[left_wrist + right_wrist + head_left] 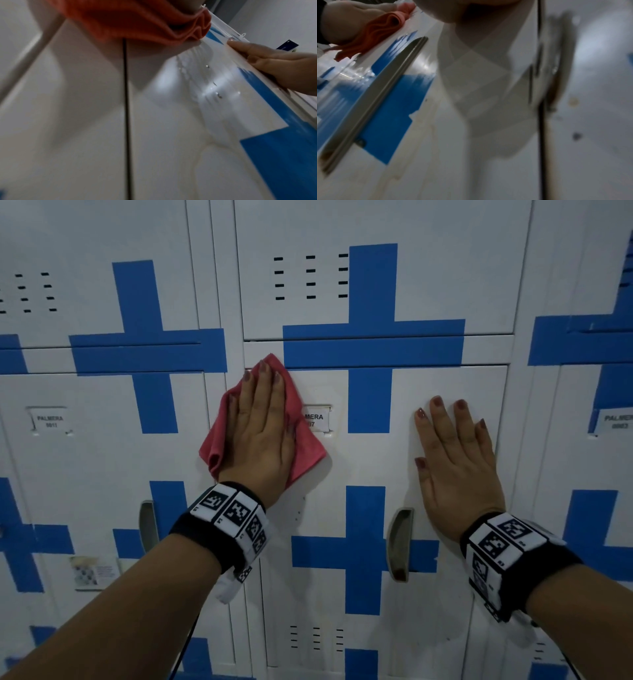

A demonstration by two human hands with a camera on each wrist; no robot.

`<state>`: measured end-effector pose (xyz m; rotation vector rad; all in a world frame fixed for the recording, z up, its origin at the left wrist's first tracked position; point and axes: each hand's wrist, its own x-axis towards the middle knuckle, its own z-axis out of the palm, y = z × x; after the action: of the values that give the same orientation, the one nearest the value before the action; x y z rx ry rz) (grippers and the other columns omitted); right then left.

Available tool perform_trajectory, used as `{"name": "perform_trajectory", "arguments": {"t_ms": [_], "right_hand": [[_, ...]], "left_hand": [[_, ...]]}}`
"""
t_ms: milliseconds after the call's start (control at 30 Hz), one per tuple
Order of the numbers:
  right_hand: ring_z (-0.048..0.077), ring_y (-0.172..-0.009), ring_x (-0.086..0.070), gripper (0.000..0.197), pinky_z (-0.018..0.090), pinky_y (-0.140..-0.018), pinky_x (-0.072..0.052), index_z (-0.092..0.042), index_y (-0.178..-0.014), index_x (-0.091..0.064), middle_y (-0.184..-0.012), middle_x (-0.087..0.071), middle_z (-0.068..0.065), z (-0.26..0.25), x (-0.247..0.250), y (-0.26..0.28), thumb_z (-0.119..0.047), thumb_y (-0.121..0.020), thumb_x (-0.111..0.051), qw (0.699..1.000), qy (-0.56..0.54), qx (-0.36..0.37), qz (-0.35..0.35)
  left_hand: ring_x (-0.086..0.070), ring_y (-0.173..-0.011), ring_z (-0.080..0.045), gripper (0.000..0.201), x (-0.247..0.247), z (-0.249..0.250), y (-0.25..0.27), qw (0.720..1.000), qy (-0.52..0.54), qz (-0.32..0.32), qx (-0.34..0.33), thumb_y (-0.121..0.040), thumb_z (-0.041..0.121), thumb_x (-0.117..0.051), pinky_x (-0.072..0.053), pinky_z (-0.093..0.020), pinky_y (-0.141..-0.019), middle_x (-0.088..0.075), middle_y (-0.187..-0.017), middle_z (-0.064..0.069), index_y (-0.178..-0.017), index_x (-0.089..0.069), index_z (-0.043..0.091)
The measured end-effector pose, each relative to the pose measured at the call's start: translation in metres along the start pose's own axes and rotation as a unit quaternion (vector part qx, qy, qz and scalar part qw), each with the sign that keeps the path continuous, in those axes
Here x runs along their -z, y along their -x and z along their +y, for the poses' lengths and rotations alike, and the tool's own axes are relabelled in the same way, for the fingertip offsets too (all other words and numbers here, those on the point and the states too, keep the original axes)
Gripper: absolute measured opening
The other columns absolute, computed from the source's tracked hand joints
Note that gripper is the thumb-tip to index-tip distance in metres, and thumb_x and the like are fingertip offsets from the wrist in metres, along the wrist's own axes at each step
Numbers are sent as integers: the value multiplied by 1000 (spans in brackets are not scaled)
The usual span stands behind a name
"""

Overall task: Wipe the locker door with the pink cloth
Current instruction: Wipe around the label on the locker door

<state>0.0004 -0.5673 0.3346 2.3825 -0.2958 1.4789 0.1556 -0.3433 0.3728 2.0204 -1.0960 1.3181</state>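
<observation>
The pink cloth point(310, 451) lies flat against the upper left corner of the white locker door point(370, 460), which carries blue tape crosses. My left hand point(260, 419) presses it there with straight fingers, and the cloth half covers the door's name label point(317, 419). My right hand point(452, 446) lies flat and empty on the same door near its right edge, fingers spread. In the left wrist view the bunched cloth point(137, 23) sits at the top and the right hand point(278, 69) rests on the door. In the right wrist view the cloth point(376, 33) shows under the left hand.
A grey recessed handle point(399, 542) sits below my right hand, seen also as the handle point(373, 97) in the right wrist view. Neighbouring lockers stand left point(85, 457) and right point(582, 440), another door above point(376, 285). Vent slots point(315, 638) are low on the door.
</observation>
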Motion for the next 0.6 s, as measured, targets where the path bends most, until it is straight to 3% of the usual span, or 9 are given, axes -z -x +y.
{"name": "perform_trajectory", "arguments": {"t_ms": [133,333,467,600], "right_hand": [[24,-144,2,61,42,-117,2,-18,-150,-4,-156,1,-1,0,1,1,-25,-94,-27,1000,0,-1,1],[24,-144,2,60,40,-117,5,-17,-150,-5,-156,1,0,1,1,0,-25,-94,-26,1000,-2,3,-4],[24,-144,3,60,39,-117,6,-17,-150,-5,-157,1,0,1,2,0,-27,-94,-25,1000,3,-1,-6],[24,-144,4,61,39,-117,6,-18,-150,-3,-157,2,-1,0,2,0,-27,-94,-25,1000,6,-1,-9]], "left_hand": [[7,-144,-16,58,-1,3,0,999,4,-8,-44,-98,27,-24,9,-32,-116,4,-155,-1,-149,-7,10],[-12,-142,-16,51,-6,-15,25,997,58,15,-52,-96,24,-36,-2,-30,-118,-25,-152,-5,-145,-27,15],[3,-143,-6,56,-4,-18,33,999,44,17,22,-98,30,-30,5,-25,-116,-7,-156,4,-149,-12,17],[13,-143,-12,60,-5,-11,23,997,1,12,79,-99,36,-18,14,-26,-114,7,-157,-4,-149,5,13]]}}
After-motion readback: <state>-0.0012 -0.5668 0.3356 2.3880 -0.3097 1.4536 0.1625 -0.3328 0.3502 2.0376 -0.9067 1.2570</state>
